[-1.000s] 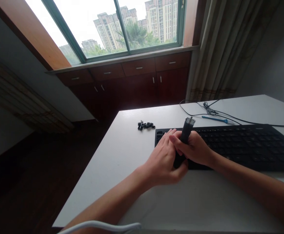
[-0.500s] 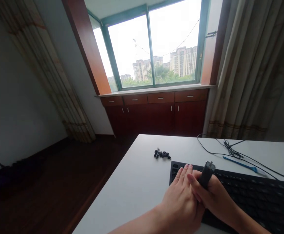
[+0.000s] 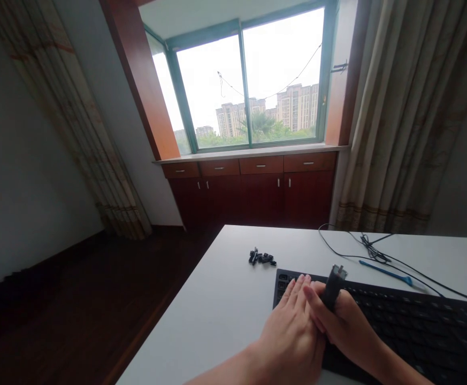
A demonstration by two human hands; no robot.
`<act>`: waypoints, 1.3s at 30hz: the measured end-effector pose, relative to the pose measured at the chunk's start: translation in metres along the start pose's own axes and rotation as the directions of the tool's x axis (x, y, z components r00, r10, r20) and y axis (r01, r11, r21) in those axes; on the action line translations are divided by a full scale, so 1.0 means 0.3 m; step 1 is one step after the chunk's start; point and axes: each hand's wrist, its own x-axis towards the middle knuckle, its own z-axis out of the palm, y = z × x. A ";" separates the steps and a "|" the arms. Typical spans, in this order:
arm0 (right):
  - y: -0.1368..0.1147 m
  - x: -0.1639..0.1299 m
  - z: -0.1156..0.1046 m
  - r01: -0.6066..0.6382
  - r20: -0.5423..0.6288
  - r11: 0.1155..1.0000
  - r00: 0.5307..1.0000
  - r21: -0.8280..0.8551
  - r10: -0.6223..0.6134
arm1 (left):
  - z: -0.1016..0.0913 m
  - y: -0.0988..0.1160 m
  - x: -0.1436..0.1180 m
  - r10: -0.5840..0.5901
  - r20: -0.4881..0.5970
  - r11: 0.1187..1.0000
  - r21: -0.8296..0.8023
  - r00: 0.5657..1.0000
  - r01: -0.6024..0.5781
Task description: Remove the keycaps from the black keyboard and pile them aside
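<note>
A white table (image 3: 225, 299) fills the lower middle and lower right of the frame, under a wide window at the upper centre. On it, toward the lower right, lies a black keyboard (image 3: 410, 326), its left end beneath the person's hands. Judging from how things lie, the work on the keys is partly done: a small heap of loose black keycaps (image 3: 262, 258) sits on the table just above and left of the keyboard's left corner, while most of the keyboard looks fully keyed as far as the dim picture shows. How many keys are gone from the left end I cannot tell, since the hands cover it.

The left hand (image 3: 293, 331), at the lower centre, lies flat with fingers stretched and close together, resting on the keyboard's left end and holding nothing. The right hand (image 3: 341, 321), just to its right and touching it, is curled tight around a dark, slim puller tool (image 3: 332, 287) that stands nearly upright, its pale metal tip poking above the fist.

A black cable (image 3: 377, 254) and a blue stick (image 3: 383, 271) lie behind the keyboard at the right.
</note>
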 end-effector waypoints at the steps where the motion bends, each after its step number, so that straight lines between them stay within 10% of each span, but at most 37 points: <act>1: -0.001 0.001 0.000 0.002 0.001 1.000 1.000 -0.001 -0.002 | -0.003 0.001 0.001 0.002 0.008 1.000 -0.003 1.000 -0.002; 8: -0.018 0.019 -0.001 0.008 -0.244 0.997 0.970 0.075 0.011 | -0.018 0.014 0.002 -0.059 -0.015 0.996 -0.073 0.998 0.058; 18: -0.014 0.026 -0.001 -0.031 -0.254 0.991 0.965 0.131 0.064 | -0.055 -0.043 -0.010 -0.134 -0.160 0.937 -0.340 0.978 0.073; 28: -0.026 0.032 -0.018 -0.080 -0.259 0.987 0.959 0.139 0.114 | -0.080 -0.151 -0.014 0.058 -0.360 0.958 -0.241 0.931 -0.153; 39: -0.025 0.026 -0.011 -0.062 -0.193 0.993 0.978 0.105 0.081 | -0.127 -0.388 -0.063 -0.227 -0.348 0.973 -0.043 0.910 0.226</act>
